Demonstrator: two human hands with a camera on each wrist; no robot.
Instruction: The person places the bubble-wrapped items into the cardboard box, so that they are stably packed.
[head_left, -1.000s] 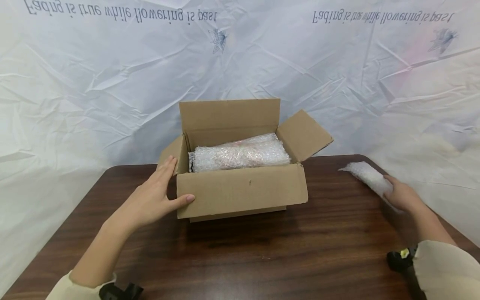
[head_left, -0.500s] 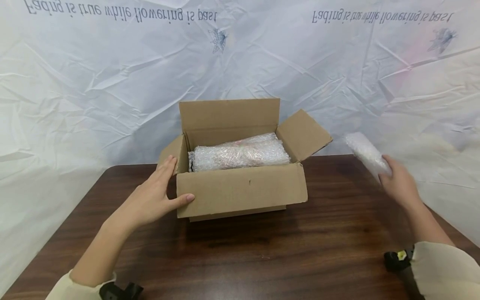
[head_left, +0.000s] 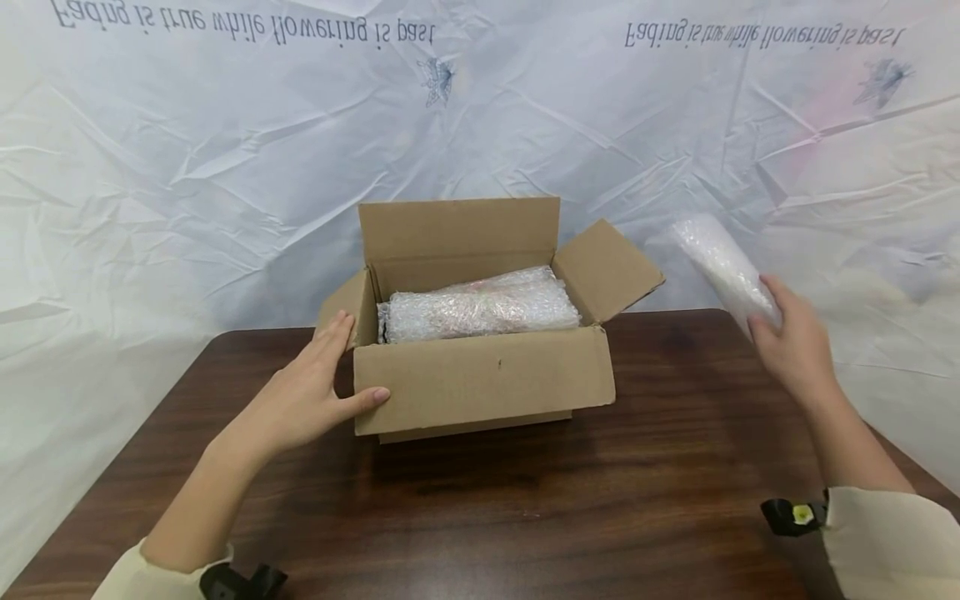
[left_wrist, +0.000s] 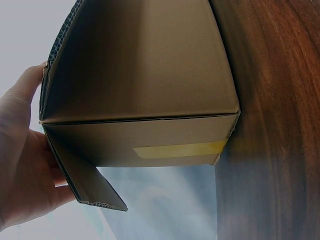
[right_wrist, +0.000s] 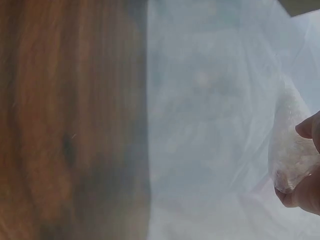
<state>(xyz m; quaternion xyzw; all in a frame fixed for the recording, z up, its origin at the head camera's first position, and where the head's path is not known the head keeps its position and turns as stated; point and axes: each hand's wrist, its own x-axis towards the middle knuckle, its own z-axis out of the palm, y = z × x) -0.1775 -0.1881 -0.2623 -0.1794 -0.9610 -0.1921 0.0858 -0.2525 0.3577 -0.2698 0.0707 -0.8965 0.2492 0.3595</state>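
Note:
An open cardboard box (head_left: 483,379) stands on the table with its flaps spread. Inside lie bubble-wrapped packages (head_left: 483,312), nearly level with the rim. My left hand (head_left: 300,404) rests on the box's near left corner, straight fingers along the left flap (head_left: 348,308) and thumb on the front flap. In the left wrist view the same hand (left_wrist: 27,155) touches the flap edges. On the right, my right hand (head_left: 798,342) grips one end of a long bubble-wrapped package (head_left: 720,262), raised above the table and tilted up to the left. What the wrap covers is hidden.
The dark wooden table (head_left: 480,517) extends around the box. Behind it hangs a white printed cloth (head_left: 262,167), close to the table's back edge. The box's right flap (head_left: 611,271) sticks out toward the raised package.
My right hand has lifted the bubble-wrapped package from the table's right side, up and slightly left. My left hand and the box have stayed in place.

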